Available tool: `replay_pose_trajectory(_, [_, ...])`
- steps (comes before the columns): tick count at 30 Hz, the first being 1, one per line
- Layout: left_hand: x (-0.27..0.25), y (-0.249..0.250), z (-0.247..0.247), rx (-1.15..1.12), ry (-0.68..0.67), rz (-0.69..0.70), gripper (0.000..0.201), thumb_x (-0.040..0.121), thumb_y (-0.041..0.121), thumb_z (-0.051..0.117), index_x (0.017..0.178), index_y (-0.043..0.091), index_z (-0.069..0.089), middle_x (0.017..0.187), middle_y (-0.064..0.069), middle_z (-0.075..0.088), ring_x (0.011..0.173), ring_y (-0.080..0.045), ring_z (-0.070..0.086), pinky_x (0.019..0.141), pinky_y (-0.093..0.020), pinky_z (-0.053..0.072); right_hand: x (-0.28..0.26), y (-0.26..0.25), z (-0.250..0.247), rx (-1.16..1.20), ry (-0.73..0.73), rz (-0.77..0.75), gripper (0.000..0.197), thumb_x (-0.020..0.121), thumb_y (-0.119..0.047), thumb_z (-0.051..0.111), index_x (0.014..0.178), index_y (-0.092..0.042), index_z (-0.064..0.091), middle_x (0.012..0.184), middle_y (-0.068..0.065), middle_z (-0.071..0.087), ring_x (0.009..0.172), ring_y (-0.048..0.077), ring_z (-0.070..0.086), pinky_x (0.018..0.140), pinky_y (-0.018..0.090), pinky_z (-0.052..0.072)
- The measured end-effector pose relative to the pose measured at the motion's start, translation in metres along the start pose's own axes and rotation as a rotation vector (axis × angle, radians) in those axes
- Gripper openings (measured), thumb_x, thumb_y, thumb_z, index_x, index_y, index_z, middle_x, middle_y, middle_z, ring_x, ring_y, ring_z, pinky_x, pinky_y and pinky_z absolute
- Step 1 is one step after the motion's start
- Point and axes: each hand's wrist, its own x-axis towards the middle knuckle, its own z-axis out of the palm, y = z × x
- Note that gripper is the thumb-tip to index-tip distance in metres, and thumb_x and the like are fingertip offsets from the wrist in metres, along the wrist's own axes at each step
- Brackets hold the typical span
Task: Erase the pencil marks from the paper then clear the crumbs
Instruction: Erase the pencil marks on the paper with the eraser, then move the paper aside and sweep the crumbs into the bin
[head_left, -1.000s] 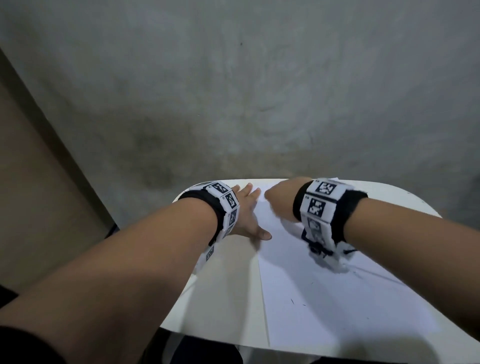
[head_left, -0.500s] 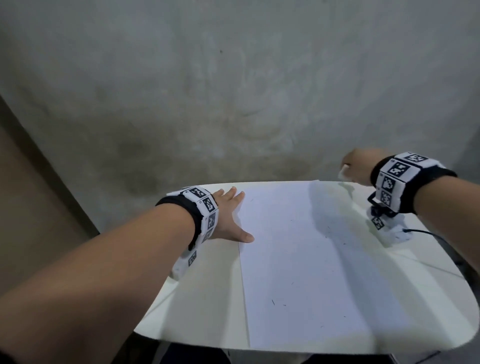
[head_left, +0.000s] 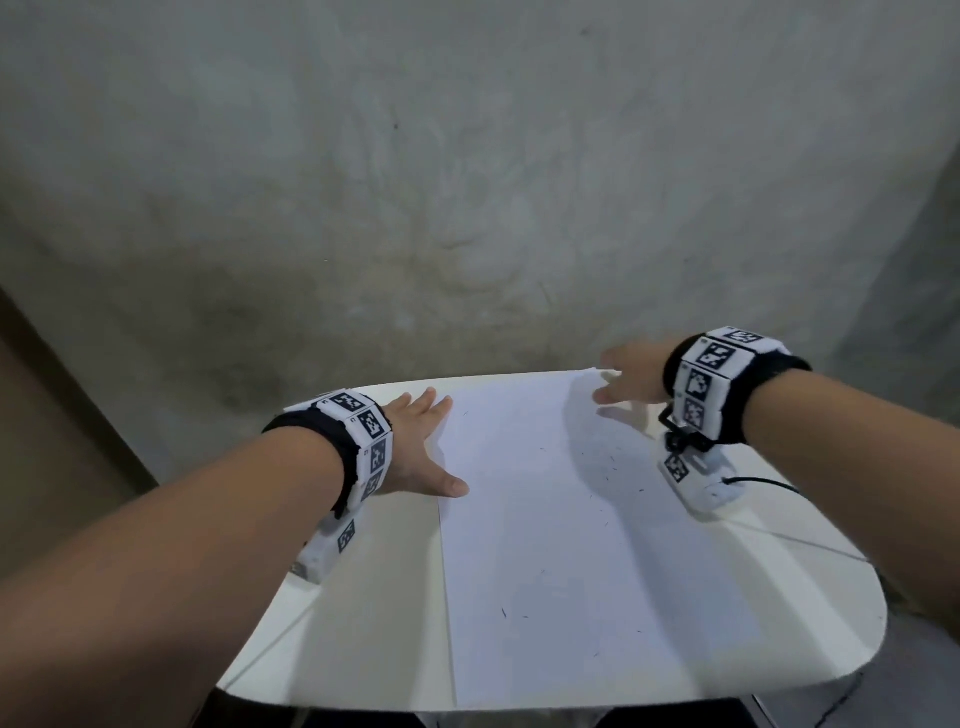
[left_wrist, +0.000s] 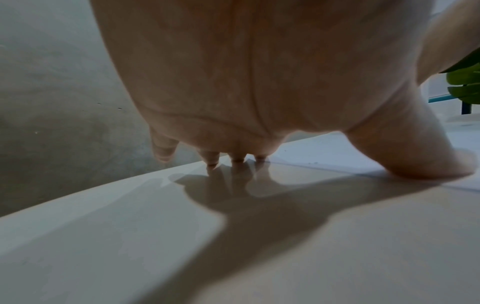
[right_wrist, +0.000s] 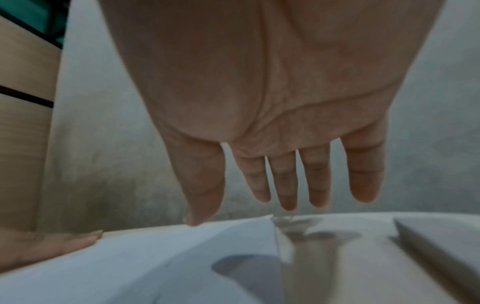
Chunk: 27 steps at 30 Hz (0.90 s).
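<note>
A white sheet of paper (head_left: 545, 545) lies lengthwise on the white table (head_left: 363, 597). Small dark eraser crumbs (head_left: 605, 470) and short specks are scattered over it. My left hand (head_left: 426, 452) lies flat with spread fingers at the sheet's far left edge, the thumb on the paper. In the left wrist view, its fingertips (left_wrist: 237, 159) press on the table. My right hand (head_left: 618, 379) hovers open over the sheet's far right corner, holding nothing. The right wrist view shows its straight fingers (right_wrist: 287, 185) just above the paper (right_wrist: 130, 267). A white flat block (right_wrist: 436, 238), perhaps the eraser, lies right of them.
A grey concrete wall (head_left: 467, 182) stands right behind the table's far edge. A thin black cable (head_left: 763, 480) trails from my right wrist over the table's right side. Green leaves (left_wrist: 465, 82) show at the right in the left wrist view.
My right hand went from the sheet's far middle out to the right, pinching something small and white, then came back open over the far right corner. My left hand stayed flat.
</note>
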Motion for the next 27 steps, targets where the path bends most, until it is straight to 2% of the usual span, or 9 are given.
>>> replay_pose_trajectory(3, [-0.001,0.000,0.000,-0.005,-0.010,0.005,0.116,0.075,0.079,0.052,0.152,0.030,-0.019,0.160,0.009,-0.022,0.150,-0.017,-0.011,0.118,-0.047,0.001,0.015,-0.016,0.008,0.014,-0.035,-0.027,0.052,0.075,-0.060,0.052,0.100,-0.015,0.060,0.109,0.002,0.066,0.098,0.028,0.062,0.093,0.039,0.047])
replay_pose_trajectory(6, [0.000,-0.001,0.000,-0.012,-0.021,0.006,0.116,0.075,0.080,0.052,0.152,0.030,-0.020,0.160,0.009,-0.023,0.150,-0.016,-0.012,0.118,-0.048,0.001,0.016,-0.031,0.008,0.058,-0.080,-0.068,0.033,0.088,-0.047,0.055,0.084,-0.014,0.049,0.095,0.001,0.056,0.090,0.026,0.053,0.078,0.029,0.041])
replay_pose_trajectory(9, [0.001,-0.002,0.000,-0.031,-0.032,0.011,0.117,0.075,0.079,0.053,0.152,0.030,-0.020,0.160,0.009,-0.024,0.150,-0.016,-0.013,0.118,-0.048,0.001,0.017,-0.033,0.008,0.031,-0.070,-0.070,0.041,0.091,-0.040,0.056,0.064,-0.019,0.034,0.071,-0.003,0.044,0.069,0.022,0.046,0.059,0.028,0.033])
replay_pose_trajectory(12, [0.002,-0.002,0.000,-0.041,-0.029,0.014,0.117,0.075,0.079,0.053,0.152,0.030,-0.020,0.160,0.009,-0.024,0.149,-0.016,-0.014,0.118,-0.049,0.000,0.014,-0.030,0.010,-0.021,-0.010,-0.089,0.042,0.087,-0.036,0.062,0.063,-0.021,0.031,0.066,-0.007,0.039,0.056,0.014,0.038,0.056,0.027,0.033])
replay_pose_trajectory(15, [0.005,-0.005,-0.003,-0.004,0.002,0.033,0.118,0.071,0.082,0.053,0.154,0.030,-0.013,0.162,0.008,-0.017,0.151,-0.016,-0.006,0.120,-0.051,0.000,0.011,-0.028,0.015,-0.041,0.014,-0.097,0.044,0.086,-0.029,0.065,0.063,-0.022,0.028,0.065,-0.008,0.039,0.066,0.021,0.044,0.048,0.023,0.027])
replay_pose_trajectory(19, [0.014,-0.012,-0.014,-0.068,0.159,0.025,0.117,0.055,0.087,0.054,0.151,0.029,0.021,0.157,0.007,0.028,0.142,-0.020,0.032,0.115,-0.045,0.024,0.015,-0.029,0.020,-0.014,0.029,-0.101,0.044,0.084,-0.028,0.069,0.064,-0.022,0.030,0.067,-0.005,0.043,0.077,0.024,0.048,0.053,0.026,0.032])
replay_pose_trajectory(22, [0.022,-0.012,-0.024,-0.206,0.222,-0.038,0.109,0.064,0.072,0.071,0.150,0.020,0.028,0.148,0.001,0.040,0.134,-0.022,0.042,0.108,-0.037,0.036,0.014,-0.028,0.019,-0.020,0.026,-0.116,0.036,0.085,-0.028,0.068,0.070,-0.018,0.036,0.073,-0.003,0.045,0.080,0.024,0.047,0.054,0.026,0.032])
replay_pose_trajectory(25, [0.026,-0.010,-0.031,-0.337,0.192,-0.059,0.088,0.071,0.053,0.081,0.141,0.015,0.042,0.136,-0.002,0.048,0.122,-0.023,0.050,0.100,-0.032,0.043,0.012,-0.028,0.020,-0.017,0.029,-0.136,0.029,0.086,-0.027,0.067,0.081,-0.016,0.040,0.075,-0.003,0.046,0.081,0.023,0.047,0.049,0.024,0.027])
replay_pose_trajectory(27, [0.028,-0.009,-0.029,-0.430,0.175,-0.079,0.080,0.070,0.045,0.084,0.135,0.017,0.046,0.129,-0.001,0.053,0.116,-0.023,0.054,0.094,-0.031,0.046,0.012,-0.027,0.020,-0.014,0.031,-0.147,0.029,0.086,-0.027,0.066,0.089,-0.015,0.041,0.086,-0.001,0.049,0.081,0.022,0.046,0.050,0.024,0.027])
